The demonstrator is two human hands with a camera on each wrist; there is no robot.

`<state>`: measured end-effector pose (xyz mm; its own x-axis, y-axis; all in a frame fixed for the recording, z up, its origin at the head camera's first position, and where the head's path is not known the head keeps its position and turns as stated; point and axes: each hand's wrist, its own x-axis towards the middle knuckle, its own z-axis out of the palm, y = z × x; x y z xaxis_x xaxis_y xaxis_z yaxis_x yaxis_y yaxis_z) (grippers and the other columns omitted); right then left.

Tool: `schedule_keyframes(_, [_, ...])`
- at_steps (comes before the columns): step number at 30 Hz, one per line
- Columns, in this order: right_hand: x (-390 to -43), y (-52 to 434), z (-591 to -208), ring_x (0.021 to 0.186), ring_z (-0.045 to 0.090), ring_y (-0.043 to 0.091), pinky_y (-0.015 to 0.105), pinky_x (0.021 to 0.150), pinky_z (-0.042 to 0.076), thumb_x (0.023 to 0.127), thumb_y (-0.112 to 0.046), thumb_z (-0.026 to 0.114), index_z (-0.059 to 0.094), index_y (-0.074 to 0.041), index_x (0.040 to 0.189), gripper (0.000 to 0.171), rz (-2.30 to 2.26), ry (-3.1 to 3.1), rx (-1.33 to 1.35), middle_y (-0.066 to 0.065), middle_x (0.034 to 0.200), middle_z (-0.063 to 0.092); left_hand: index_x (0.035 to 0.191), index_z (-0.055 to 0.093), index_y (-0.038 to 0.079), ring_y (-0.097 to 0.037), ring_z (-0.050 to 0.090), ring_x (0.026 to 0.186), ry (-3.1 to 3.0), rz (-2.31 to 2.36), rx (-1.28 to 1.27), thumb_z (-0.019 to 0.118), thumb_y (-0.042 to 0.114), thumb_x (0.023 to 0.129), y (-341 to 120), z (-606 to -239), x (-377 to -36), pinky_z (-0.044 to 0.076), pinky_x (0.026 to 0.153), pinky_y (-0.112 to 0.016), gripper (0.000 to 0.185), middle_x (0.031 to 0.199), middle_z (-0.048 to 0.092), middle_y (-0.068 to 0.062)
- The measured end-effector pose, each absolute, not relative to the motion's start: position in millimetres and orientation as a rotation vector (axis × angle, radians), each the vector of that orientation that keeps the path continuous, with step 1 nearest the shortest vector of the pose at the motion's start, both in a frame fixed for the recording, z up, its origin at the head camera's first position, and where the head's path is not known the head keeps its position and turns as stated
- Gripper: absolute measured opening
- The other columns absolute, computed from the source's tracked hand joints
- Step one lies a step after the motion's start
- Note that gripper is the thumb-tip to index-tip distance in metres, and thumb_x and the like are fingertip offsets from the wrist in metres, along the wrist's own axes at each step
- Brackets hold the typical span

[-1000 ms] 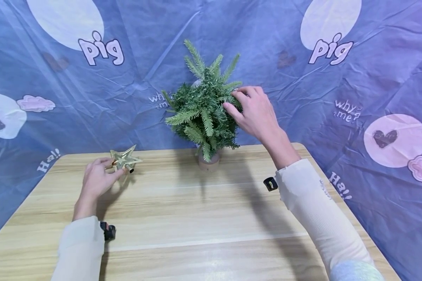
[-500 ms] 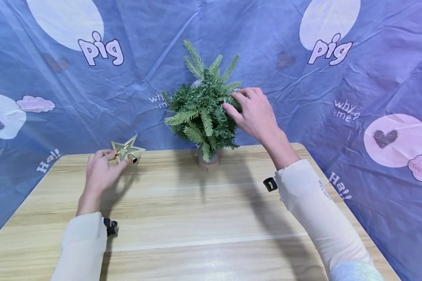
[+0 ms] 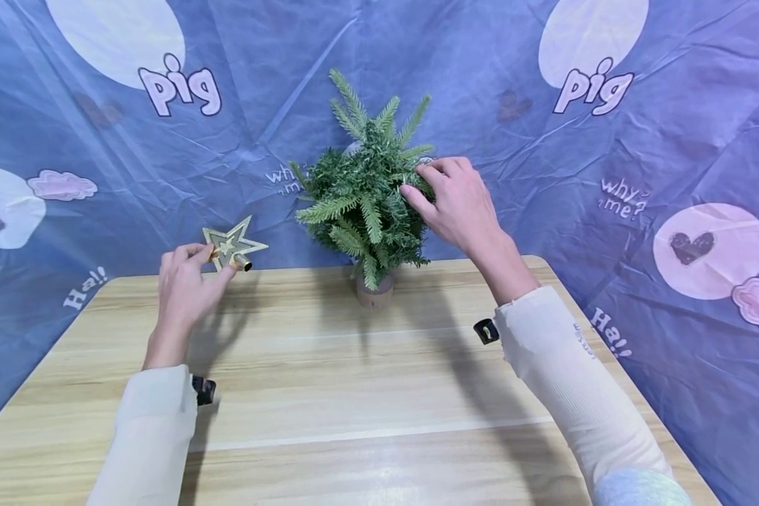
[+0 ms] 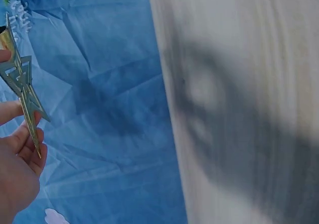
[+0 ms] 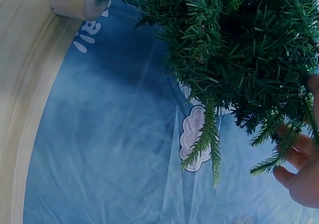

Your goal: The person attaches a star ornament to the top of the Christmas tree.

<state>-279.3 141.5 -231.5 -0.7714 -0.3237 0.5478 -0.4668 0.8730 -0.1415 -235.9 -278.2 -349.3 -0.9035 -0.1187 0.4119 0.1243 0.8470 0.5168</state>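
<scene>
L hand [image 3: 186, 284] pinches gold metal star topper [image 3: 232, 246], now lifted off the wooden table [image 3: 367, 393] near its far-left corner. R hand [image 3: 458, 204] fingers still curled on small green artificial pine tree [image 3: 367, 197] at far edge; star is on its way toward it.

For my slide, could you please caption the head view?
Left hand holds a gold star topper above the wooden table while the right hand grips the small artificial tree.
</scene>
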Motion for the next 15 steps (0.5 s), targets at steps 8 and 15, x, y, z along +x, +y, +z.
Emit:
schedule_keyframes(8, [-279.4,141.3,-233.0,0.132,0.046,0.037,0.054,0.109,0.038,0.104,-0.052,0.049,0.060,-0.007,0.141,0.060,0.391,-2.520,0.583,0.019,0.142,0.055,0.135,0.059,-0.009,-0.047,0.040,0.119,-2.469,-0.704,-0.081,0.066,0.041,0.091,-269.0,-336.7,-241.5,0.030,0.100,-0.058,0.067,0.133,0.054,-0.028])
schedule_keyframes(15, [-279.7,142.8,-232.4,0.135,0.044,0.037,0.054,0.112,0.035,0.104,-0.052,0.048,0.058,-0.007,0.143,0.060,0.397,-2.531,0.576,0.019,0.143,0.054,0.133,0.060,-0.008,-0.046,0.042,0.116,-2.385,-0.690,-0.109,0.070,0.040,0.088,-257.8,-315.0,-246.4,0.031,0.098,-0.057,0.066,0.131,0.056,-0.027])
